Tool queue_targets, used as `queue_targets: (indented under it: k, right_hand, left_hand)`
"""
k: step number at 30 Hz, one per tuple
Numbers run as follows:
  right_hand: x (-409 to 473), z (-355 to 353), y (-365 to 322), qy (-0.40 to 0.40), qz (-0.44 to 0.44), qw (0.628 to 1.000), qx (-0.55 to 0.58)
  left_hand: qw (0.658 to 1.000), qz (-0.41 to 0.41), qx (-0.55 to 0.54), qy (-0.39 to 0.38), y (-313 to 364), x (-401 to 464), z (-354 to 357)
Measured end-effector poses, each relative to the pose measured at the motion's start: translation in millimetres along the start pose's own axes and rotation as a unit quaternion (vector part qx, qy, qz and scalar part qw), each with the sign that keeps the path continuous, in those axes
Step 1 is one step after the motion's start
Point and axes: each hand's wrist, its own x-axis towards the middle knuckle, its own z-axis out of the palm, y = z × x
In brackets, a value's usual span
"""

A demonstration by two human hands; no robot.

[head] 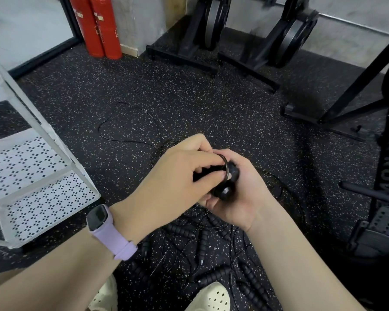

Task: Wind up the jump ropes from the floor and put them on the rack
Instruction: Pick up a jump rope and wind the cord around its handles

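Both hands meet in the middle of the frame. Our left hand point(177, 169) curls its fingers over the black jump rope handles point(225, 182), and our right hand point(238, 189) cups and grips them from below. A thin black rope point(130, 122) loops on the speckled floor point(211, 104) just above our hands. More jump ropes point(202, 243) lie in a tangled pile at the bottom of the frame, near our shoes point(211, 297). At the left stands the white rack point(45, 167).
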Motion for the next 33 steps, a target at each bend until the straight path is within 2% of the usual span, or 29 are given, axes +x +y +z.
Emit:
queue_targets:
  k: [6,10,14,20,28,33]
  right_hand:
    - [-7.6,6.1,2.4,0.029,0.003,0.999,0.021]
    - [-3.1,8.7,5.1,0.069,0.004,0.997,0.035]
    - [0.3,8.5,6.3,0.107,0.007,0.994,0.019]
    - [9.0,5.2,12.1,0.180,-0.024,0.983,-0.036]
    - [8.2,1.1,14.6,0.188,-0.055,0.979,-0.045]
    - [7.0,0.2,17.3,0.197,-0.079,0.975,-0.060]
  left_hand:
    - [0.999,-0.002,0.030,-0.037,-3.4,1.7,-0.6]
    - [0.999,-0.036,-0.025,-0.031,-7.8,2.6,-4.0]
    - [0.992,-0.067,-0.091,-0.060,-13.0,3.7,-7.6]
    - [0.987,-0.084,-0.112,-0.079,-18.3,6.4,-3.8]
    - [0.984,-0.074,-0.110,-0.123,-18.9,3.0,0.8]
    - [0.988,-0.055,-0.096,-0.111,-14.5,0.3,6.6]
